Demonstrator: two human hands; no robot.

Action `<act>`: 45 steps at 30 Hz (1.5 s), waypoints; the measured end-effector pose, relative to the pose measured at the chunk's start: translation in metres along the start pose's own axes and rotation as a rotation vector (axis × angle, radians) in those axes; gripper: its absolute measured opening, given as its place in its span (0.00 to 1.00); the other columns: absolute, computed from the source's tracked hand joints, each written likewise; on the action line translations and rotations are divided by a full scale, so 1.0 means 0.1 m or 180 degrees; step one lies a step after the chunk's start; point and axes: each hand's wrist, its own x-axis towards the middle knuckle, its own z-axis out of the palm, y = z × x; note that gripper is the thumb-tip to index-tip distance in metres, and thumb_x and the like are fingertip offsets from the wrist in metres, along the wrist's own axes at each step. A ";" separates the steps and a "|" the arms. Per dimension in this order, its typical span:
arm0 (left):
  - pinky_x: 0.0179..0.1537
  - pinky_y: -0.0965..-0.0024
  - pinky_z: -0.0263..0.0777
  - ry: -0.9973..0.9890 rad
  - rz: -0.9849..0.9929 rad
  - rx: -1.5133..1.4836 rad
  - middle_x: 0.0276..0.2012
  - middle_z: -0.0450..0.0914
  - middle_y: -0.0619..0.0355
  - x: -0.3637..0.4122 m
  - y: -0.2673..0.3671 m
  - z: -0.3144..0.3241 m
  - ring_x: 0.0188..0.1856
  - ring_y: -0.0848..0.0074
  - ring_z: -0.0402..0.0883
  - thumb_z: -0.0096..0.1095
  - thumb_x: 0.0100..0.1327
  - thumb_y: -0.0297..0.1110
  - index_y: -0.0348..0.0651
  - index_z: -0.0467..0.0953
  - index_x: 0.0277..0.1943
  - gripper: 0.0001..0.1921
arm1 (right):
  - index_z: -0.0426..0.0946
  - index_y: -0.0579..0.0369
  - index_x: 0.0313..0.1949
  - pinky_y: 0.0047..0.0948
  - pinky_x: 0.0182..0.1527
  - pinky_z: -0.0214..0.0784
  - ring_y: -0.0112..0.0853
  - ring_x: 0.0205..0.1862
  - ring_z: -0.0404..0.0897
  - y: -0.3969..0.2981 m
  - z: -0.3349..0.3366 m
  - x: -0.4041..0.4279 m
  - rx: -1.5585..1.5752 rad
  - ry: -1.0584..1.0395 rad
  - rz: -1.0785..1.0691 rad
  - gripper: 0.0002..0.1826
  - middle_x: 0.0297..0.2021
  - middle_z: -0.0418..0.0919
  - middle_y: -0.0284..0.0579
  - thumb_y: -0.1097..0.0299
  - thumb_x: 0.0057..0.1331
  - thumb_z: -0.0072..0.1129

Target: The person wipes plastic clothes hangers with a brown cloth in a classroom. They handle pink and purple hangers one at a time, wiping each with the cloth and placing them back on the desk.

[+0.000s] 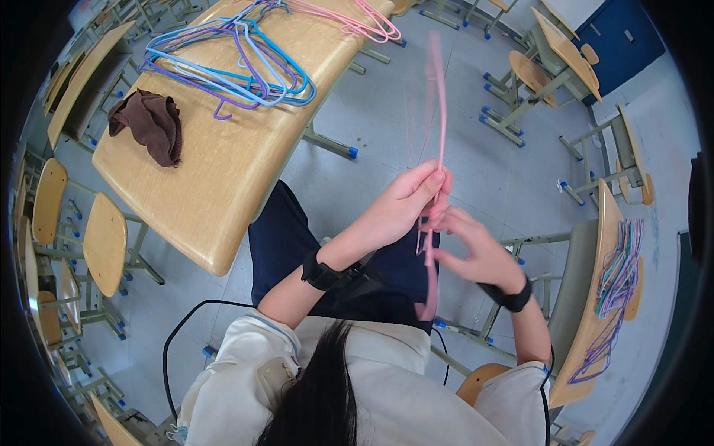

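Note:
My left hand (pixel 425 187) grips a pink clothes hanger (pixel 443 120) near its middle, out in front of my dark trousers. Seen nearly edge-on, the hanger runs up and down the view, and its ends are blurred by motion. Just below, my right hand (pixel 474 248) has its thumb and fingers spread around the lower part of the hanger. Its fingertips overlap the pink plastic, but whether they press on it is hard to see. Blue and purple hangers (pixel 240 61) lie in an overlapping pile on the wooden desk (pixel 206 206) to my left.
A crumpled brown cloth (pixel 149 125) rests on that desk. Pink hangers (pixel 371 22) stick out past its far edge. On a desk (pixel 580 340) at right lies a bundle of mixed-colour hangers (pixel 619 270). A black cable (pixel 165 357) loops beside me. Chairs (pixel 106 245) stand at left.

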 end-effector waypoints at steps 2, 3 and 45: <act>0.25 0.83 0.60 -0.0148 -0.0072 0.0095 0.19 0.61 0.65 -0.01 0.03 -0.02 0.20 0.85 0.59 0.34 0.70 0.39 0.39 0.62 0.36 0.13 | 0.70 0.59 0.42 0.26 0.46 0.60 0.30 0.45 0.69 0.10 -0.32 -0.09 0.0518 -0.0220 0.0166 0.13 0.42 0.71 0.42 0.72 0.57 0.52; 0.24 0.83 0.56 -0.0308 -0.0198 0.0072 0.18 0.59 0.66 -0.01 0.04 -0.01 0.19 0.85 0.57 0.34 0.70 0.39 0.39 0.62 0.35 0.13 | 0.69 0.59 0.44 0.27 0.47 0.60 0.29 0.46 0.68 0.20 -0.40 -0.10 0.0873 0.0424 0.0190 0.14 0.46 0.70 0.41 0.68 0.59 0.49; 0.19 0.82 0.46 0.0011 -0.0639 -0.0233 0.18 0.51 0.69 -0.05 -0.09 0.18 0.18 0.87 0.46 0.34 0.70 0.41 0.43 0.59 0.31 0.13 | 0.61 0.61 0.53 0.29 0.49 0.63 0.26 0.49 0.66 -0.04 -0.37 0.63 0.1304 0.1781 0.0160 0.27 0.46 0.66 0.41 0.71 0.55 0.61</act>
